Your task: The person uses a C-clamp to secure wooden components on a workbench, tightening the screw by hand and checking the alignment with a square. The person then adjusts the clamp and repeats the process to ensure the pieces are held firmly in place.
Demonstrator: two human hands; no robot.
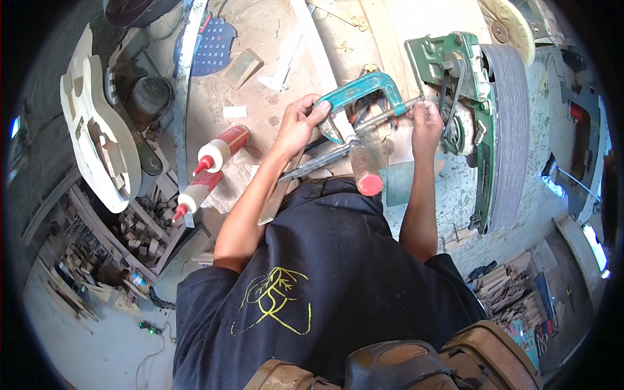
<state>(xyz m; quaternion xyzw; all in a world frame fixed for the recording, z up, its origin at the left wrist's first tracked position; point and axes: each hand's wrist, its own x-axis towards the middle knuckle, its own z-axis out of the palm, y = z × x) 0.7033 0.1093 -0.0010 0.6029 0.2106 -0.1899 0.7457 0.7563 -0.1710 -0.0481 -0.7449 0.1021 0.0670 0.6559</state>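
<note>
A teal G-clamp [369,86] is held up over the workbench in front of my chest. My left hand [300,125] grips one end of its frame, thumb on top. At the other end, the fingers of my right hand [427,127] are closed around the outer end of the threaded screw. Just below lies a bar clamp [322,160] with a dark steel bar and a thick, red-ended handle [364,168] pointing toward me. Left of my left forearm, two white glue bottles [224,148] with red caps lie on their sides.
A green belt sander [481,117] with a grey belt stands right of my right hand. On the bench [260,39] are a wood block [244,68], a metal caliper [281,79] and a long pale strip [316,49]. A pale guitar body [97,136] is at far left, above wood scraps [146,237].
</note>
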